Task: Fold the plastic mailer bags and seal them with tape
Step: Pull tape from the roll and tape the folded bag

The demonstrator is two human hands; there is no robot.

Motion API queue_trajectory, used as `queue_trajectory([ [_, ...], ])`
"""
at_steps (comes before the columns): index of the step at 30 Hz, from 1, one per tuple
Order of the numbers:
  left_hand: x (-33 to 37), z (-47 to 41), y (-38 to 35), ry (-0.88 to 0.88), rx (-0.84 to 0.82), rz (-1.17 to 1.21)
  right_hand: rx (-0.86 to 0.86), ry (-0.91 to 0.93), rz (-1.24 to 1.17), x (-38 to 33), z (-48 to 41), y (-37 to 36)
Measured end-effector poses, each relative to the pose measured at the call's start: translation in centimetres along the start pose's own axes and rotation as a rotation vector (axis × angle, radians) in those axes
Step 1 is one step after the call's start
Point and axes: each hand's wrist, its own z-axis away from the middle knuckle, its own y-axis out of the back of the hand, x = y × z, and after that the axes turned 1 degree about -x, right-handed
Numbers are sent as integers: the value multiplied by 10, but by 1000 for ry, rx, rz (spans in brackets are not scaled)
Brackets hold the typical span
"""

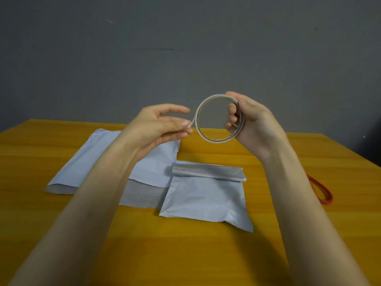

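Note:
I hold a thin roll of tape (198, 124) up above the table. My right hand (253, 124) grips the roll's right side, fingers hooked through its hole. My left hand (158, 125) pinches the loose tape end at the roll's left edge between thumb and fingers. Below, a pale grey mailer bag (206, 201) lies on the table with its top flap folded over, showing a silvery strip (208, 172). A stack of flat mailer bags (97, 159) lies to its left, partly hidden by my left forearm.
The yellow wooden table (165, 250) meets a grey wall at the back. A red rubber band (321, 190) lies at the right, partly behind my right forearm. The table's right edge falls off near the dark corner.

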Motion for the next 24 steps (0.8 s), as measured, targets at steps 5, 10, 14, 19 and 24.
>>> queue_trajectory([
  [5, -6, -2, -5, 85, 22, -102, -112, 20, 107, -9, 4, 3],
  [10, -11, -4, -5, 64, -24, -423, -83, 3, 557, -17, 12, 8],
  [14, -25, -11, -16, 85, -38, -541, -53, -69, 928, -17, 14, 4],
  [19, -41, -15, -23, 71, -54, -608, -44, -122, 1040, -14, 13, 0],
  [24, -56, -13, -31, 185, -199, -505, 0, -119, 1008, -16, 12, 10],
])
